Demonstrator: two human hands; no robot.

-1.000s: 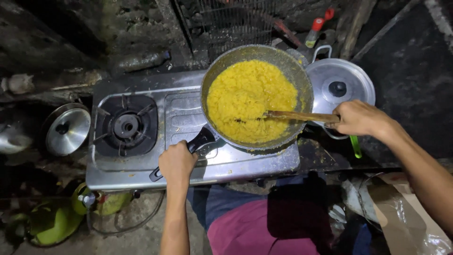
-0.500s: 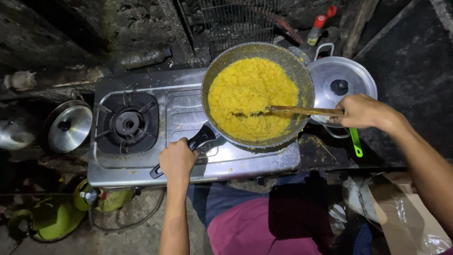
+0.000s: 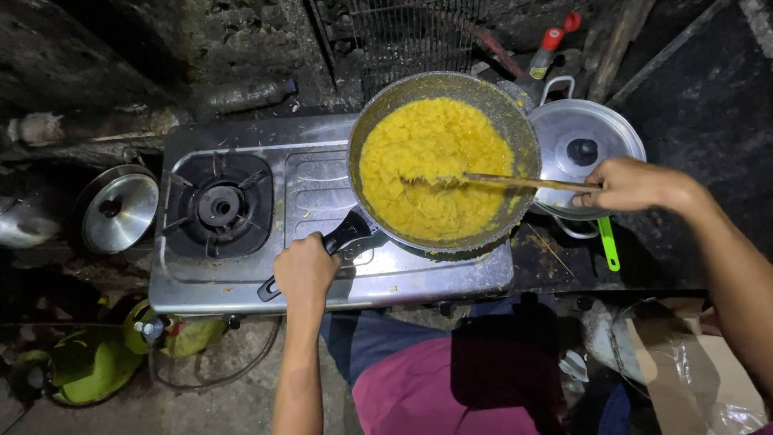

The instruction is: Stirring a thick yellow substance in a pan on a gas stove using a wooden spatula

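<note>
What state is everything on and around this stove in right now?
pan: on the stove's right side, full of yellow food
wooden spatula: tip in the food
left hand: gripping the black pan handle
right hand: holding the spatula
left burner: bare, no flame visible
steel pot: lidded, right of the pan
loose lid: lying left of the stove

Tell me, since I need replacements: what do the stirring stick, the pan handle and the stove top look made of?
Stirring stick: pale brown and matte, likely wood. Pan handle: black and dull, probably plastic, though that is unsure. Stove top: grey and reflective with pressed ridges, looks like stainless sheet steel.
</note>
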